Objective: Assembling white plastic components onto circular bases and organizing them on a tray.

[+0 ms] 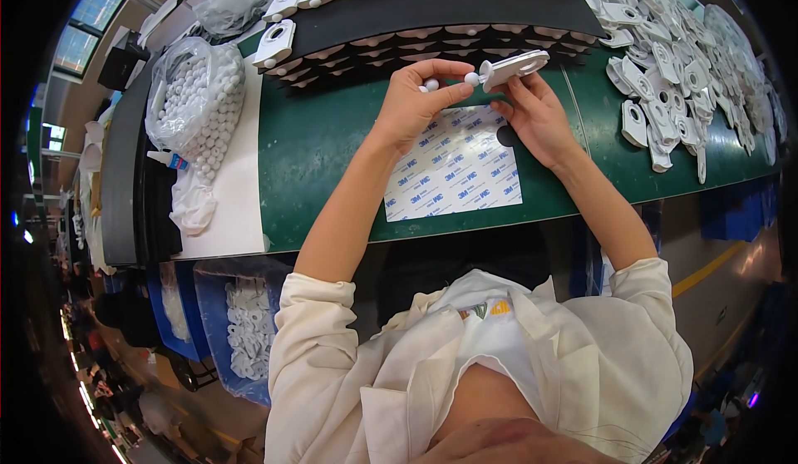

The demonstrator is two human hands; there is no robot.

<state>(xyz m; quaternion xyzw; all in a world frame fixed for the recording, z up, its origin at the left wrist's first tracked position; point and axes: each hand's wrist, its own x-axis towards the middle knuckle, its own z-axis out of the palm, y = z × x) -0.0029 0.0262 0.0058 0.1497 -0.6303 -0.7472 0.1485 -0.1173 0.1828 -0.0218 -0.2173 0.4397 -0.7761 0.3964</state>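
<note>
My left hand (413, 105) pinches a small white ball (472, 79) between thumb and forefinger. Another white ball (430, 86) rests against its curled fingers. A flat white plastic part with a round hole (517, 66) is gripped by my right hand (539, 120), raised over the table. The pinched ball meets the near left end of that part, though I cannot tell whether it is attached. Below both hands lies a white sheet with blue print (455, 173) and a small black disc (505, 136) at its right edge.
Behind my hands stands a stack of black boards (432, 15) bearing rows of similar white parts. More parts form a heap (657, 81) at right. A bag of white balls (199, 102) and a small glue bottle (169, 160) sit at left, above a blue bin (218, 331).
</note>
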